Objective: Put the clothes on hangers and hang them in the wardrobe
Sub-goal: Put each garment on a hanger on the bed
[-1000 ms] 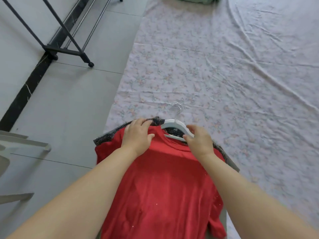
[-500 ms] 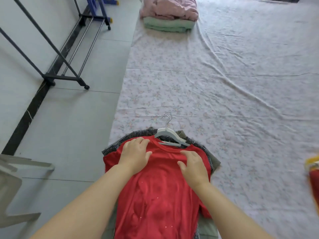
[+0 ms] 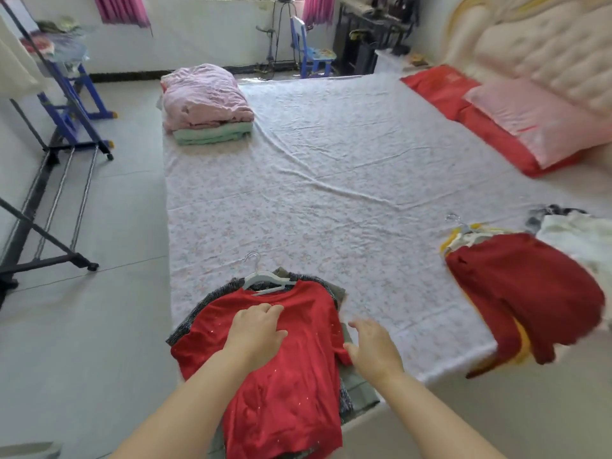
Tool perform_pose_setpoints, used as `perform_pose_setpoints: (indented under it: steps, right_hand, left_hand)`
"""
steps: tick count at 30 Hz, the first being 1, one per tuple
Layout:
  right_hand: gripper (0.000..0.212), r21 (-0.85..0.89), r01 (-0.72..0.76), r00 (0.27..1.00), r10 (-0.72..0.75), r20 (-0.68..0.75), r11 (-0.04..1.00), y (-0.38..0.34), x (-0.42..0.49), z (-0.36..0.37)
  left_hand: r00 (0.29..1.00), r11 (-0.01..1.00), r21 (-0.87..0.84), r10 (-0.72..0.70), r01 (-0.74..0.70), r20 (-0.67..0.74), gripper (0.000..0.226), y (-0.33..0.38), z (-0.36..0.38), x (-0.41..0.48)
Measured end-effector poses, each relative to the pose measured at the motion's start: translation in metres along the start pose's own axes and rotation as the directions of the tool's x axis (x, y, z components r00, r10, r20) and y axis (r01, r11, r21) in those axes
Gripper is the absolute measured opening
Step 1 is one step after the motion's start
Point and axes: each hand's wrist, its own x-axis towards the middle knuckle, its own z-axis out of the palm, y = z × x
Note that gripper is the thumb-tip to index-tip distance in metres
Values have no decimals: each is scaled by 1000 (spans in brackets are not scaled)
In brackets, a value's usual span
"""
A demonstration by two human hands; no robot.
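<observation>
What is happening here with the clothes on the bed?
A person is putting clothes on hangers at the edge of the bed. The left hand rests on a red T-shirt, which has a white hanger in its neck and lies on top of other clothes. The right hand is open beside the shirt's sleeve and holds nothing. A dark red garment lies further right, and a clothes rack stands on the left.

- L hand (image 3: 256,329): bare, rounded fingers, broad back.
- R hand (image 3: 374,351): bare, same build; fingertips a bit smeared by blur.
- L forearm (image 3: 185,402): bare from wrist to frame edge.
- R forearm (image 3: 440,419): bare too, wrist to bottom edge.
- Nails, fine marks: res too low to tell.
</observation>
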Motion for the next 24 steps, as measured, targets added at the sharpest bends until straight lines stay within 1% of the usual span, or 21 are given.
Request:
perform_pose_setpoints:
  steps: [6, 10, 13, 18, 24]
  right_hand:
    - [48, 12, -174, 983, 174, -58, 985, 62, -69, -36]
    - [49, 75, -269, 958, 275, -85, 960, 112, -106, -62]
    - [49, 78, -327, 934, 335, -121, 942, 157, -133, -83]
    - [49, 108, -394, 898, 407, -169, 913, 249, -175, -118]
    - [48, 102, -461, 859, 472, -201, 882, 368, -210, -169]
  left_hand:
    - [980, 981, 37, 191, -193, 50, 52, 88, 2, -13]
    - [951, 952, 64, 294, -300, 93, 54, 157, 9, -14]
    - [922, 924, 87, 358, -372, 147, 54, 216, 20, -11]
    - [880, 888, 102, 419, -448, 222, 55, 330, 48, -7]
    - [850, 845, 154, 473, -513, 234, 52, 463, 71, 3]
